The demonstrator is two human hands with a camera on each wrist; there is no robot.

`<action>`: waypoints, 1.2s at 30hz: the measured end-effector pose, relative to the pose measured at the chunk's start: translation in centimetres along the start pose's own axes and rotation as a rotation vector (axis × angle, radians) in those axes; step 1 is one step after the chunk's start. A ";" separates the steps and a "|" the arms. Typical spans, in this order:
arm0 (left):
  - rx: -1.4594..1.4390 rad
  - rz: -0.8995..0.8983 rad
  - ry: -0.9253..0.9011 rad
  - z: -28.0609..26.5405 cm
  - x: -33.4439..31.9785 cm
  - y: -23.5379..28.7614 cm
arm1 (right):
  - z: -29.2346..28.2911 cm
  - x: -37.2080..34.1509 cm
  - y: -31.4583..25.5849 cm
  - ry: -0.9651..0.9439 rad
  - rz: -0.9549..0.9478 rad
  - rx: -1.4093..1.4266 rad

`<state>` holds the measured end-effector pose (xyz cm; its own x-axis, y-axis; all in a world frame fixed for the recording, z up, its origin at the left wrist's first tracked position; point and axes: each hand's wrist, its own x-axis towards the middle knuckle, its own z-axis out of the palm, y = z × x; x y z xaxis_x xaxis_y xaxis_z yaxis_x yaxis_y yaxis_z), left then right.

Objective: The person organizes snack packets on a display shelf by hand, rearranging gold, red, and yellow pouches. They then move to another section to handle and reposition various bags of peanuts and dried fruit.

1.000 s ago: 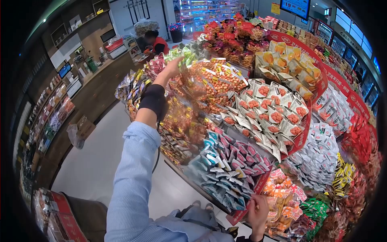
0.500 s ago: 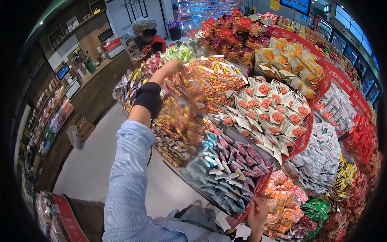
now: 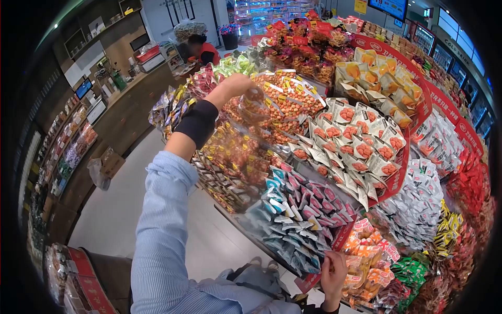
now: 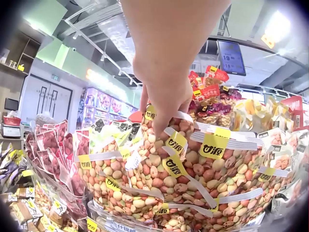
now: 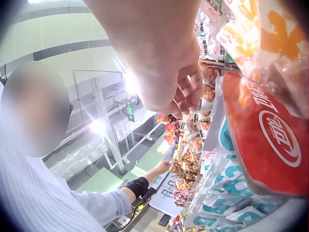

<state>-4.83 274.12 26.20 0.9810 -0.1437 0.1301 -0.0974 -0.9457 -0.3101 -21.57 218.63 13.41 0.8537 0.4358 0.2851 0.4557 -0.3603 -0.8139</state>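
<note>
In the head view, my left hand [image 3: 236, 87] reaches far out over a heap of mixed-nut packets [image 3: 295, 99] with yellow labels. The left wrist view shows its thumb and fingers pinching the top edge of one nut packet [image 4: 153, 162], which stands upright among the others. Down at the near edge of the display, my right hand [image 3: 333, 277] rests loosely curled beside a red display strip [image 5: 263, 137], between teal snack packets [image 3: 293, 243] and orange-printed bags [image 3: 366, 261]. Nothing shows between its fingers in the right wrist view.
White pouches [image 3: 355, 141] and yellow pouches [image 3: 379, 86] fill bins to the right. Red-pink packets [image 4: 58, 150] stand left of the nuts. A person in red [image 3: 208, 54] is at the counter [image 3: 149, 86], and a bin [image 3: 107, 277] stands at lower left.
My left hand has shifted right and closer over the nut packets from beside the green packets. My right hand has stayed at the display's near edge.
</note>
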 end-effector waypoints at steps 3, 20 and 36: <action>-0.011 0.043 0.001 1.2 0.2 -0.7 | 0.3 -0.1 0.5 0.023 -0.099 -0.038; -0.165 -0.217 -0.009 3.3 -1.0 -2.9 | 0.2 -0.2 0.5 0.024 -0.066 -0.060; -0.114 -0.165 -0.002 6.2 -0.7 -1.1 | 0.0 -0.1 -0.3 0.012 -0.027 -0.038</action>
<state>-4.34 277.07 20.58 0.9856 0.0169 0.1685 0.0469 -0.9833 -0.1760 -21.77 218.71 13.66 0.8439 0.4359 0.3128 0.4876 -0.3799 -0.7861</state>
